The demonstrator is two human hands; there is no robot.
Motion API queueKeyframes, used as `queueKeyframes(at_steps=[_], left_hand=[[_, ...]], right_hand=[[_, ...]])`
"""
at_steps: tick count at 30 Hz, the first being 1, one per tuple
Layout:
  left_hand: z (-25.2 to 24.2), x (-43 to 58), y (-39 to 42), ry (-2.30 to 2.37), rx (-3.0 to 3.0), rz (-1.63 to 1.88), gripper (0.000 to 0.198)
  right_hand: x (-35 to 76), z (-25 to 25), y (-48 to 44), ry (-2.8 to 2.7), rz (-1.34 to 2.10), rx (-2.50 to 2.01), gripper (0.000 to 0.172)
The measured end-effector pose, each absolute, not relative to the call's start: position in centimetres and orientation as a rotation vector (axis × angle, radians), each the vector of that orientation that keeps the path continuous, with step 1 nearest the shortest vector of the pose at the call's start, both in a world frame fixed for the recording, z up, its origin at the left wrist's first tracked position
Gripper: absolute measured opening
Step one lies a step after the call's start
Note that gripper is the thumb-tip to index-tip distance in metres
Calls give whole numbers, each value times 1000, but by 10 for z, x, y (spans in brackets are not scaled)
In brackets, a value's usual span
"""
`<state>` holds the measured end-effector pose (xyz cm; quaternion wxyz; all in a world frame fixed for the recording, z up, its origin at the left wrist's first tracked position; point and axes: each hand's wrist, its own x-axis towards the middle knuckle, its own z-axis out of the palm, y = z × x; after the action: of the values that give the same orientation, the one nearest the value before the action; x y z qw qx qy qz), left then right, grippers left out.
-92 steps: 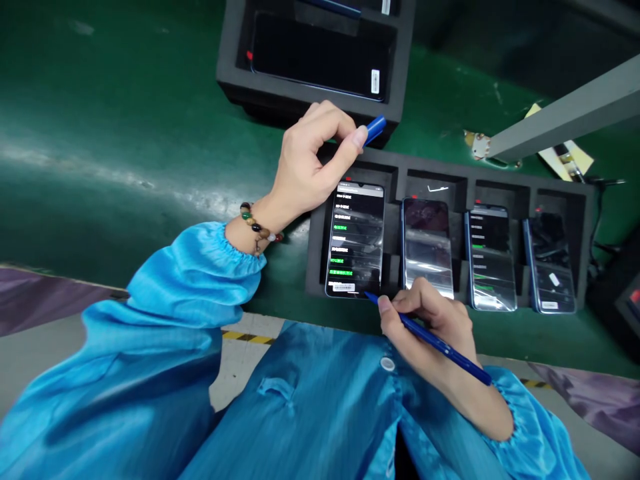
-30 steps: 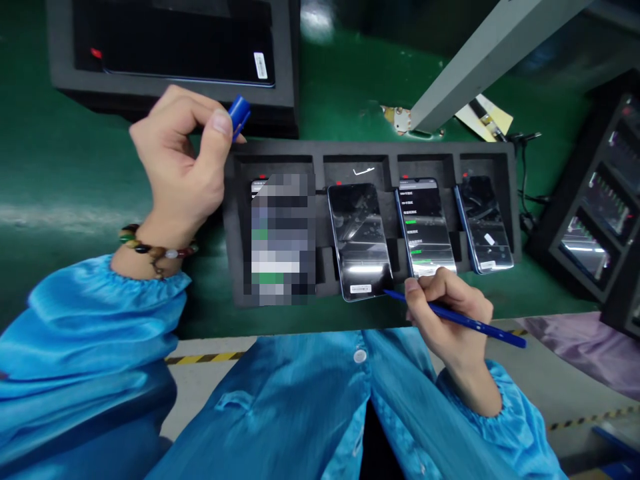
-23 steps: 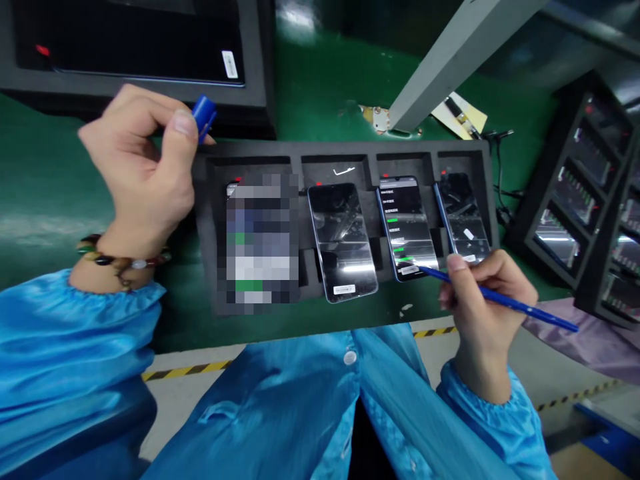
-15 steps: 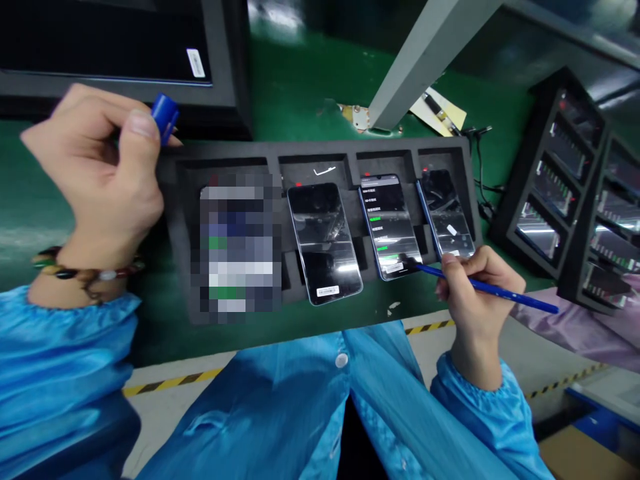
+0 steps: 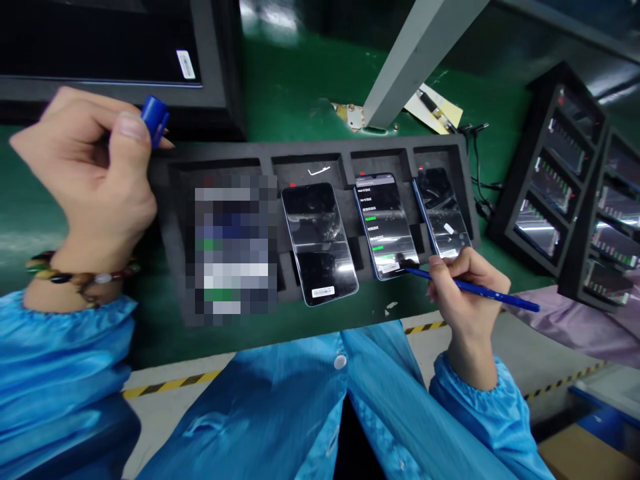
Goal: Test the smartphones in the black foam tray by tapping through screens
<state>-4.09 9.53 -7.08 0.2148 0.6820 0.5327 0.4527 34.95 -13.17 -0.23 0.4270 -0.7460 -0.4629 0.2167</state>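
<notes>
My left hand is closed around a blue marker; only its thick blue end sticks out past the thumb, above the tray's left end. Between the thumb and fingers of my right hand is a slim blue pen. Its tip is at the lower edge of a lit phone that shows a list with white and green lines. Left of that phone lies a dark-screened phone with a white label. Another phone sits at the right, just beyond my right fingers. A black foam tray holds them.
Pixelation hides the tray's left slot. A large black frame stands at the upper left. A grey post rises behind the tray, beside a yellow paper and black cables. Further phone trays stand right, near a person's pink sleeve.
The view has shifted slightly. My right hand and the pen have moved a little left, with the tip still at the lit phone's lower edge. My left hand keeps its grip.
</notes>
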Motion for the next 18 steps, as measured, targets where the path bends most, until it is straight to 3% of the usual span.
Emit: queueKeyframes(at_steps=[15,18], left_hand=[[-70,-34,101,1394,2032,1396,50],[-58,-31,96,1334,2085,1398,41]], right_hand=[[354,-3,-132,-1120,538,-1831,49],[350,1,-131,-1019,564,-1740,49]])
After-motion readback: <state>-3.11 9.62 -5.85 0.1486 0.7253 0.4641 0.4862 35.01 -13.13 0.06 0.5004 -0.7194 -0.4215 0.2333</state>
